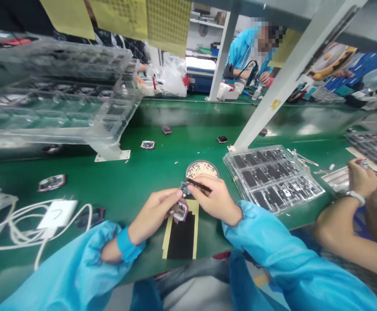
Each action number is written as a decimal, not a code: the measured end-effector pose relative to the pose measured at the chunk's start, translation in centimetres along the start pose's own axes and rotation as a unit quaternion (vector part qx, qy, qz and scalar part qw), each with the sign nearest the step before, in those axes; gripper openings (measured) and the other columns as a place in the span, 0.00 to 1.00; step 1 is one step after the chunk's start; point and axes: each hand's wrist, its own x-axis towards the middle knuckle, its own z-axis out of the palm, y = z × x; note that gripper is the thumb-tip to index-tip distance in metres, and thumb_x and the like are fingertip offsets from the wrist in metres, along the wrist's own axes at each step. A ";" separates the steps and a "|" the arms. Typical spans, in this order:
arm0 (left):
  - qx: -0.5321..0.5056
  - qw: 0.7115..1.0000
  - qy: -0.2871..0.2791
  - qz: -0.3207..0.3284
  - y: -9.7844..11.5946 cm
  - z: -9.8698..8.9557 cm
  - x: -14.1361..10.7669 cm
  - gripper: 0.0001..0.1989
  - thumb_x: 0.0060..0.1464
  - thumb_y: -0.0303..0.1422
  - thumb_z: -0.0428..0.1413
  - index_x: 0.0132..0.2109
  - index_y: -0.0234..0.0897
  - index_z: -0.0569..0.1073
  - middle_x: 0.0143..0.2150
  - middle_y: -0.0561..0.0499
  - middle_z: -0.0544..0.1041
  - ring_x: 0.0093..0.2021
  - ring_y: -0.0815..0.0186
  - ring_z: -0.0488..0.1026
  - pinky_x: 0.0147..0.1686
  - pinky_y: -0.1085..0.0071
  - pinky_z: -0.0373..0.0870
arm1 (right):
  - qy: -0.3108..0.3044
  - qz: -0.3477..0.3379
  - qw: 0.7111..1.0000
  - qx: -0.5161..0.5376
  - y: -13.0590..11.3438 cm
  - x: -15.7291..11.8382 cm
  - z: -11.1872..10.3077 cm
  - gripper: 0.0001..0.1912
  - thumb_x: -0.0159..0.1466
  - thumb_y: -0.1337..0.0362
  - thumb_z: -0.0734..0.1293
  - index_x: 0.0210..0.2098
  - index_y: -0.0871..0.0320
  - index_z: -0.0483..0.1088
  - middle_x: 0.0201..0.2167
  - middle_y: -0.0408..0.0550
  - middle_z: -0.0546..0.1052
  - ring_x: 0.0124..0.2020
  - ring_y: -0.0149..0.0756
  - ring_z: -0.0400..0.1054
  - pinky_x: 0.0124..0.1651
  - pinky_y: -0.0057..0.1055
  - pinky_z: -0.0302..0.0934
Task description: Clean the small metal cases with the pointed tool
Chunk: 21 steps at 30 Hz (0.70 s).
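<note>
My left hand (154, 211) is closed around an opened watch case (179, 211) with a pinkish rim, holding it tilted above a black pad (180, 242) edged with yellow tape. Between the thumb of that hand and my right hand is a small circuit part (184, 187). My right hand (216, 198) pinches a pair of dark tweezers (199, 185), whose tips reach to the small part. Just behind the hands stands a round dish (202, 167) filled with tiny pale and dark pieces. The tweezer tips are too small to make out clearly.
At right lies a clear tray (273, 179) of flat dark parts. A white charger (57, 218) with cable lies at left, below a raised stack of clear trays (110, 125). Several watch cases (148, 145) are scattered around. A slanted post (273, 103) rises behind; a co-worker's hands (363, 179) are at far right.
</note>
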 end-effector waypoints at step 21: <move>-0.033 0.987 0.143 0.068 -0.9 -1.6 0.7 0.18 0.54 0.40 0.65 0.48 0.35 0.78 0.36 0.48 0.82 0.34 0.66 0.75 0.32 0.75 0.66 | -0.044 0.140 0.982 0.116 -1.3 0.6 -1.1 0.09 0.60 0.60 0.73 0.29 0.61 0.77 0.24 0.42 0.75 0.24 0.28 0.62 0.28 0.25 0.56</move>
